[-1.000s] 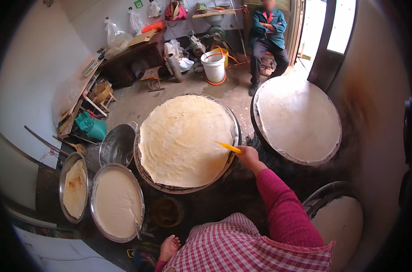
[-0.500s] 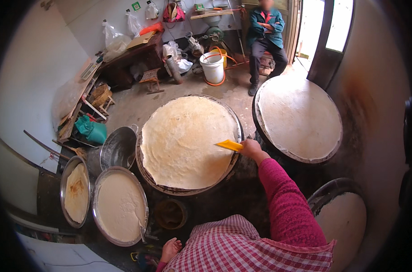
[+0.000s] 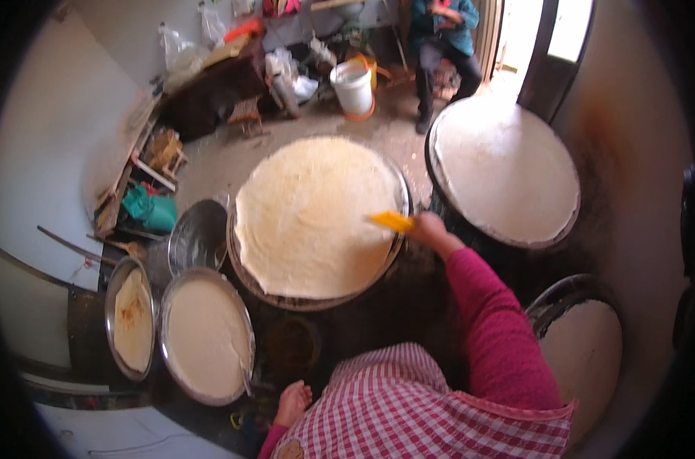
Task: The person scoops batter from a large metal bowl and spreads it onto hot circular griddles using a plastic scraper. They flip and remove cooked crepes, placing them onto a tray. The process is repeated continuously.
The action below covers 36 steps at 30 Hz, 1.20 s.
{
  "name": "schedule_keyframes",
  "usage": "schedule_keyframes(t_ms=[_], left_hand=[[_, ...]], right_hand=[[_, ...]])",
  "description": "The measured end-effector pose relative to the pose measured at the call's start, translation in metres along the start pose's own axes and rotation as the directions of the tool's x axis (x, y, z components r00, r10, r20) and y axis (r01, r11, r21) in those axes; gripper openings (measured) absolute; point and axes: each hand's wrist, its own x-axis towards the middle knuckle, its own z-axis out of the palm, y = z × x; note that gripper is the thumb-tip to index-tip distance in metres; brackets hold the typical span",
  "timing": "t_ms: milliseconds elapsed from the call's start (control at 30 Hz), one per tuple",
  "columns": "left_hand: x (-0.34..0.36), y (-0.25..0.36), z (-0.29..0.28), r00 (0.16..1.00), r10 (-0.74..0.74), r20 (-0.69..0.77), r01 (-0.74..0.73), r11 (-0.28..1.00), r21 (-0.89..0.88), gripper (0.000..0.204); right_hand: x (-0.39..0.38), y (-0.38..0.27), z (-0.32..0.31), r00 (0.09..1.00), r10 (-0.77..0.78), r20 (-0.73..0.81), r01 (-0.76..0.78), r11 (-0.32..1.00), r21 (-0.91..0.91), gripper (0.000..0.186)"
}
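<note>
My right hand (image 3: 430, 232) grips a yellow scraper (image 3: 391, 222). Its blade is over the right side of a large, thin, pale flatbread (image 3: 309, 222), but I cannot tell if it touches. The flatbread covers most of a round griddle (image 3: 244, 281), and its edge looks ragged and partly loose. Down by the checked apron (image 3: 393, 398), my left hand (image 3: 293, 402) hangs with its fingers loosely curled and no object visible in it. Close to that hand is a metal basin of pale batter (image 3: 206, 336), with a utensil handle (image 3: 246, 380) at its rim.
A second griddle with a pale sheet (image 3: 508, 172) stands at the far right, another (image 3: 581, 367) at the near right. To the left are a basin holding a browned flatbread (image 3: 133, 317) and a deep metal pot (image 3: 197, 237). Beyond are a white bucket (image 3: 353, 88) and a seated person (image 3: 444, 53).
The view has tilted down, so everything sits higher in the picture. The scraper stays in my right hand over nearly the same part of the flatbread.
</note>
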Motion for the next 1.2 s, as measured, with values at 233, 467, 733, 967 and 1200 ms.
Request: schedule_keyframes(t_ms=[233, 467, 733, 967, 1200], left_hand=[[-0.007, -0.015, -0.005, 0.992, 0.020, -0.126, -0.015, 0.999, 0.043, 0.021], [-0.004, -0.025, -0.003, 0.981, -0.051, -0.185, 0.071, 0.992, 0.104, 0.024], [-0.001, -0.002, 0.029, 0.990, -0.054, -0.134, 0.069, 0.991, 0.115, 0.027], [0.012, -0.004, 0.034, 0.981, -0.126, -0.150, 0.155, 0.968, 0.195, 0.028], [0.017, -0.011, 0.006, 0.984, -0.126, -0.124, 0.144, 0.977, 0.157, 0.027]], right_hand=[[0.036, 0.010, -0.020, 0.985, -0.056, -0.162, 0.059, 0.998, 0.015, 0.027], [0.068, 0.007, -0.026, 0.986, -0.132, -0.105, 0.128, 0.990, -0.052, 0.027], [0.097, 0.005, -0.049, 0.993, -0.077, 0.089, 0.085, 0.992, -0.094, 0.031], [0.105, 0.006, -0.047, 0.983, -0.126, 0.130, 0.144, 0.980, -0.139, 0.031], [0.090, 0.001, -0.042, 0.972, -0.078, 0.222, 0.095, 0.993, -0.065, 0.034]])
